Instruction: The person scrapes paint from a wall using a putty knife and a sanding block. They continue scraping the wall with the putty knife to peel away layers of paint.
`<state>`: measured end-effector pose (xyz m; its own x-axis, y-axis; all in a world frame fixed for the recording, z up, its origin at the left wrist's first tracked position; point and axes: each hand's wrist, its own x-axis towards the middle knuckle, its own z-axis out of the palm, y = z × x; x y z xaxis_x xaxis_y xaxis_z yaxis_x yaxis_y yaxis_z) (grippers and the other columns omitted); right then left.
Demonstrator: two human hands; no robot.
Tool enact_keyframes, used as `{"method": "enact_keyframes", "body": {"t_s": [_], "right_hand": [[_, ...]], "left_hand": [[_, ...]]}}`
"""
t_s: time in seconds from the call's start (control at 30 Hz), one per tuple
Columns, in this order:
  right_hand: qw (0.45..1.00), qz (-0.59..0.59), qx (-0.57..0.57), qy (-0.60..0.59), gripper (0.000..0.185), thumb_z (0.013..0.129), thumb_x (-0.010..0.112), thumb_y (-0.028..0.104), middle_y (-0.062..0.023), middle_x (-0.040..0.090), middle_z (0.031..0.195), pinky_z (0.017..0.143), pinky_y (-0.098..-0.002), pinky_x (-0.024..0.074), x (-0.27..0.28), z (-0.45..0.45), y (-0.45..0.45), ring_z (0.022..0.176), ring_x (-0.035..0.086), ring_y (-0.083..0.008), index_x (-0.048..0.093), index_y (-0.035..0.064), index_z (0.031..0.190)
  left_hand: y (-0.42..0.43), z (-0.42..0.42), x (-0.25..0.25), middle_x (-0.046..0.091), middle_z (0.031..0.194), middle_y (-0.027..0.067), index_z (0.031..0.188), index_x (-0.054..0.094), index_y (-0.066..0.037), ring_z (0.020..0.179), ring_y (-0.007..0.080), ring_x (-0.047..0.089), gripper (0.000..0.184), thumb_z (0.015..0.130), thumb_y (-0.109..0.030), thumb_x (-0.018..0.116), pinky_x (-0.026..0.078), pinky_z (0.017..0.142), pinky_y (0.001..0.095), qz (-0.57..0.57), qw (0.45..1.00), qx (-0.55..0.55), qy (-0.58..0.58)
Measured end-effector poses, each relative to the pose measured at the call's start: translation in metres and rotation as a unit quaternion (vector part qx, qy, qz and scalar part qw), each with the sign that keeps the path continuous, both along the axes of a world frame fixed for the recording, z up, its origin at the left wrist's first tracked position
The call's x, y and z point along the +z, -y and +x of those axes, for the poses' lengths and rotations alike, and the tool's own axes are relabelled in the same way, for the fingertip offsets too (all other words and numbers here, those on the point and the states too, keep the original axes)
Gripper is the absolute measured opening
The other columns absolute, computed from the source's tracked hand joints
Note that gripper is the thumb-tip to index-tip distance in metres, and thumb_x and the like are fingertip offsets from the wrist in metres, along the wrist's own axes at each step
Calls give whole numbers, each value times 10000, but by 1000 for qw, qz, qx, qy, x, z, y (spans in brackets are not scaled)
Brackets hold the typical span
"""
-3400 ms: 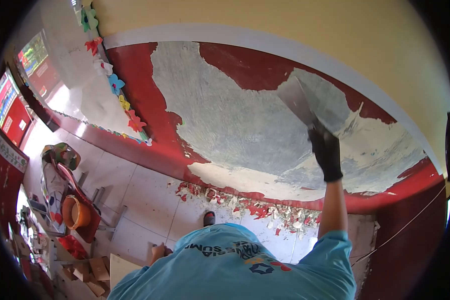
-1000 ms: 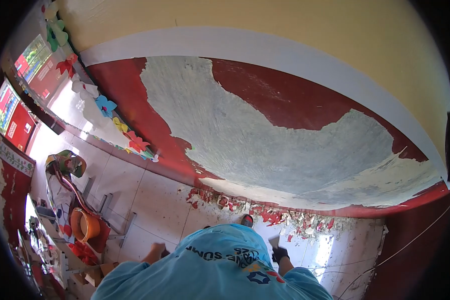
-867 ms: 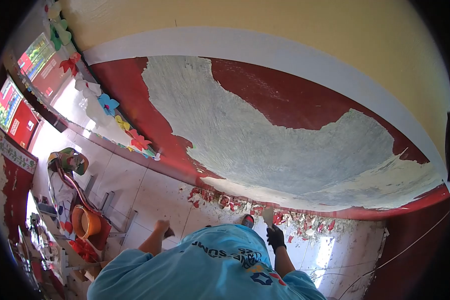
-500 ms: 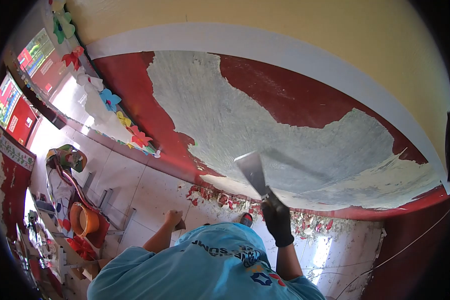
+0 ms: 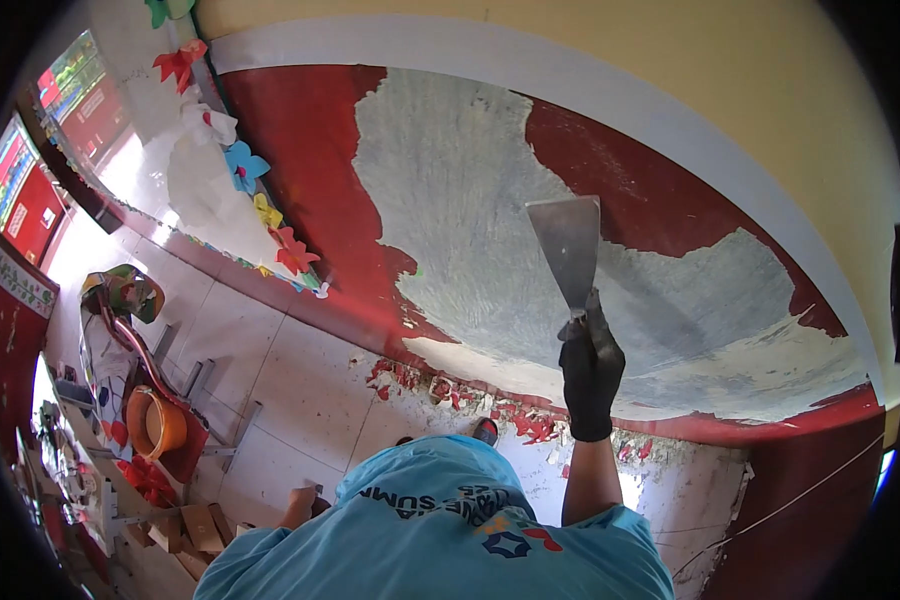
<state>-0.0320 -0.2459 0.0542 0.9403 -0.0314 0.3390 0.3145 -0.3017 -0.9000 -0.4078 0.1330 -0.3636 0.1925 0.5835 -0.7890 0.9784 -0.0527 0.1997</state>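
My right hand (image 5: 592, 375), in a black glove, grips a paint scraper (image 5: 570, 245) by its handle, with the wide metal blade pointing up. The blade is in front of the wall, near the border between bare grey plaster (image 5: 450, 190) and red paint (image 5: 620, 190); whether it touches cannot be told. My bare left hand (image 5: 298, 503) is low beside my body, its fingers curled. A small dark thing shows at its edge, too little visible to name. Part of that hand is hidden by my blue shirt (image 5: 420, 530).
Red paint flakes (image 5: 535, 425) lie along the wall's foot. At left, an orange bucket (image 5: 155, 425) stands among clutter on a red surface with metal legs. Paper flowers (image 5: 245, 167) hang along a panel edge. A thin cable (image 5: 800, 500) crosses at lower right.
My right hand has raised the scraper up the wall, its blade now more upright. My left hand has dropped lower, closer to my body. The view has shifted slightly.
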Motion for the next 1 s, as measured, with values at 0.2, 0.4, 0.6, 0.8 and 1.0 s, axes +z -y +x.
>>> {"method": "enact_keyframes", "body": {"t_s": [0.2,0.4,0.6,0.8,1.0], "right_hand": [[999,-5,19,48,406,877,511,165,-98,543,670,558,-254,424,20,16,-43,598,488,-98,479,16,1254],[973,-156,171,-10,326,883,509,189,-203,634,885,660,-294,466,50,19,-68,706,616,-198,561,10,1149],[921,-264,287,17,402,842,543,235,-222,590,1040,818,-356,452,-62,9,-45,961,587,-330,523,31,1188],[937,-67,241,-242,501,861,564,220,-93,622,810,657,-260,460,-26,-50,3,674,556,-115,416,50,1308],[986,-118,68,-92,481,842,589,173,-177,645,909,722,-279,471,-16,-58,23,770,614,-169,445,34,1280]], "left_hand": [[-1,-4,3,630,740,137,702,629,-8,665,253,607,241,817,-210,563,474,570,394,31,982,-100,157],[16,27,70,625,689,121,713,621,1,546,238,578,242,822,-204,552,461,512,381,-7,989,94,113],[14,-1,62,611,683,121,734,605,6,523,228,572,204,825,-166,543,466,482,366,-121,965,160,170],[23,12,39,612,696,121,746,607,5,535,228,574,196,820,-165,544,470,489,366,-99,963,196,156],[-4,9,8,613,711,122,761,609,5,549,228,577,187,814,-162,544,475,498,366,-62,980,166,95]]}}
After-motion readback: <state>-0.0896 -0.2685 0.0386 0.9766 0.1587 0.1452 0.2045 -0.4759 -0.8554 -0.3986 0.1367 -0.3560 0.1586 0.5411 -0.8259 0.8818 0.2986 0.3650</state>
